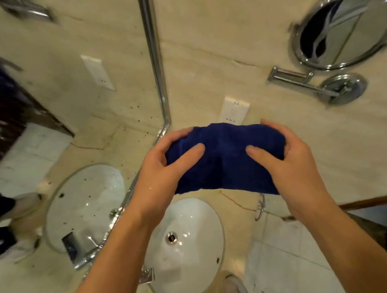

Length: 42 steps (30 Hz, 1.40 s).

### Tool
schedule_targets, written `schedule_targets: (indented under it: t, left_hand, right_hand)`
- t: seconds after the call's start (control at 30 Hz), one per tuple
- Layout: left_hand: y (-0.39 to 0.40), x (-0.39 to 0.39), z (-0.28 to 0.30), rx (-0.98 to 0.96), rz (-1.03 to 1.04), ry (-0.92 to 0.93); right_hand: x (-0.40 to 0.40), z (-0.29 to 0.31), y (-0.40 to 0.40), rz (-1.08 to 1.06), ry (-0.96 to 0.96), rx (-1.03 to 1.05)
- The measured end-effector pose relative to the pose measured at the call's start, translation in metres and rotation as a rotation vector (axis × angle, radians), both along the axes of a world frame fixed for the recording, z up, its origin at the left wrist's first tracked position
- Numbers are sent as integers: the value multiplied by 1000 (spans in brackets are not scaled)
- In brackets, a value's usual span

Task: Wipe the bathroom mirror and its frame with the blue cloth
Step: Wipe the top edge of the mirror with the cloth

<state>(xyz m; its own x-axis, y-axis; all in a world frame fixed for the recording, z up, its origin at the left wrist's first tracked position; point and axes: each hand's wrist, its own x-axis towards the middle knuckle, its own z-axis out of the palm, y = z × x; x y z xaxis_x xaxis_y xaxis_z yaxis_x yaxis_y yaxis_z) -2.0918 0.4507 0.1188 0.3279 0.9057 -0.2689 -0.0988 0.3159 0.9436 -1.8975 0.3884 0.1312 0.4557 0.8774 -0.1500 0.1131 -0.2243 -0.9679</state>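
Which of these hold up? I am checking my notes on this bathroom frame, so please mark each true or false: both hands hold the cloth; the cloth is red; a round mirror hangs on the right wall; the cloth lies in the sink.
1. Both hands hold the cloth. True: the left hand and right hand grip the blue cloth.
2. The cloth is red. False: it is dark blue.
3. A round mirror hangs on the right wall. True.
4. The cloth lies in the sink. False: it is held above it.
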Motion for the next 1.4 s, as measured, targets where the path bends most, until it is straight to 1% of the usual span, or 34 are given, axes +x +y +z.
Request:
schedule_targets:
  t: [0.13, 0.3, 0.37, 0.43, 0.53, 0.57, 0.7, 0.77, 0.8, 0.87, 0.9, 0.93, 0.97, 1.03, 1.07, 1.13, 1.23, 1.4]
  left_hand:
    - [12, -1, 35, -159, 100, -112]
    - [24, -3, 75, -216, 143, -328]
    - [28, 0, 93, -269, 116, -369]
    - [30, 4, 113, -377, 89, -404]
    - [41, 7, 139, -463, 90, -392]
    - [46, 10, 146, -473, 108, -399]
    - [66, 24, 177, -485, 228, -521]
    - [71, 27, 194, -449, 220, -575]
    - [72, 26, 200, -435, 197, -571]
    - [77, 23, 207, -419, 130, -479]
    - [79, 23, 213, -393, 108, -433]
    - [81, 23, 217, -356, 113, -436]
    - [83, 22, 223, -316, 144, -475]
    - [82, 21, 239, -218, 235, -629]
    - [81, 21, 250, -146, 246, -684]
    - [77, 18, 272, 1, 236, -675]
    - [80, 8, 309, 229, 308, -502]
    - [79, -23, 368, 665, 571, -112]
  right_hand:
    - [-11, 38, 20, 1, 50, 130]
    - [-12, 81, 47, 13, 77, 236]
    - [-9, 94, 58, 21, 93, 267]
    - [-7, 111, 68, 44, 113, 295]
    - [-9, 141, 89, 79, 114, 343]
    - [-8, 152, 95, 103, 102, 352]
    - [-5, 191, 118, 227, 13, 369]
    - [-2, 207, 129, 246, 21, 411]
    - [-2, 215, 134, 256, 31, 437]
    - [-4, 231, 143, 284, 25, 466]
    - [-6, 239, 148, 293, 9, 467]
    - [-7, 245, 152, 290, -3, 464]
    - [-8, 252, 157, 277, -7, 462]
    - [-8, 270, 165, 252, 0, 475]
    - [-8, 280, 168, 255, -3, 490]
    - [-10, 304, 171, 288, -24, 535]
    - [-16, 340, 173, 316, -17, 630]
    - [-42, 385, 172, 379, -48, 754]
